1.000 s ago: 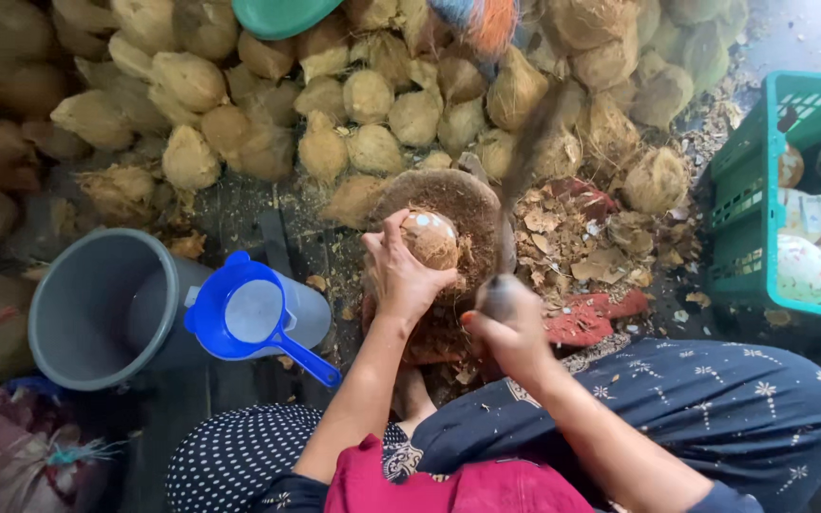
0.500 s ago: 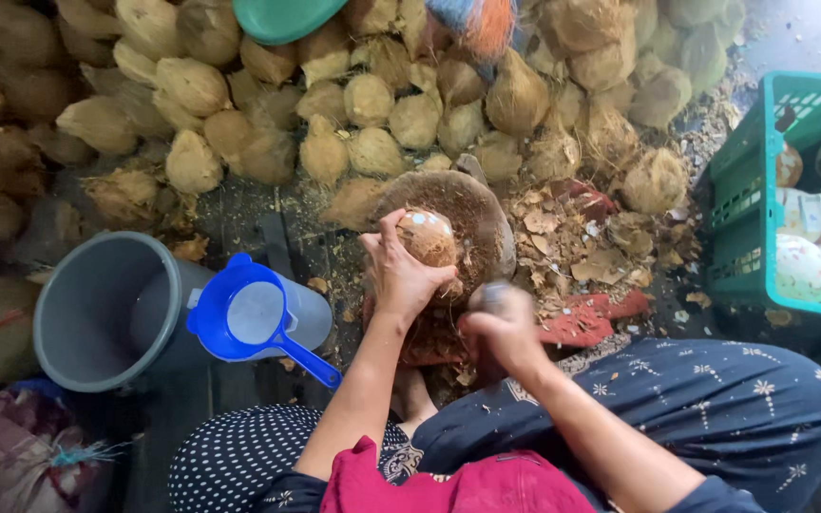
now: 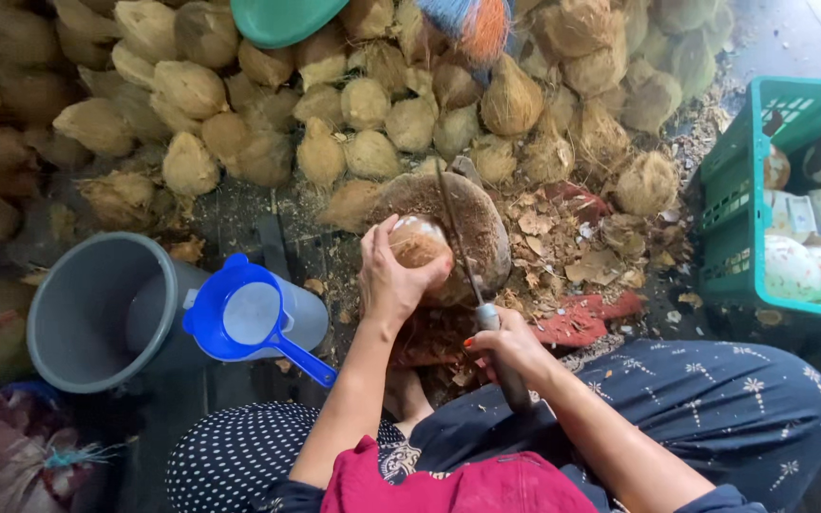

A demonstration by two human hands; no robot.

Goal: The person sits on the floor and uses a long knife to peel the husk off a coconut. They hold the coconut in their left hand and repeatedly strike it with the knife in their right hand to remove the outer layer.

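A big pile of husked coconuts [image 3: 363,104] fills the far side. A grey bucket [image 3: 87,313] sits at the near left, with a blue scoop [image 3: 249,318] touching its rim. A green crate [image 3: 762,199] stands at the right. In the middle, a round wooden block [image 3: 482,223] holds a brown coconut [image 3: 418,239], smooth and pale on top. The left hand [image 3: 391,280] is wrapped around it. The right hand [image 3: 510,347] is closed tight on a long knife [image 3: 463,252], whose blade lies just right of the coconut. Husk bits [image 3: 591,247] cover the floor between block and crate.
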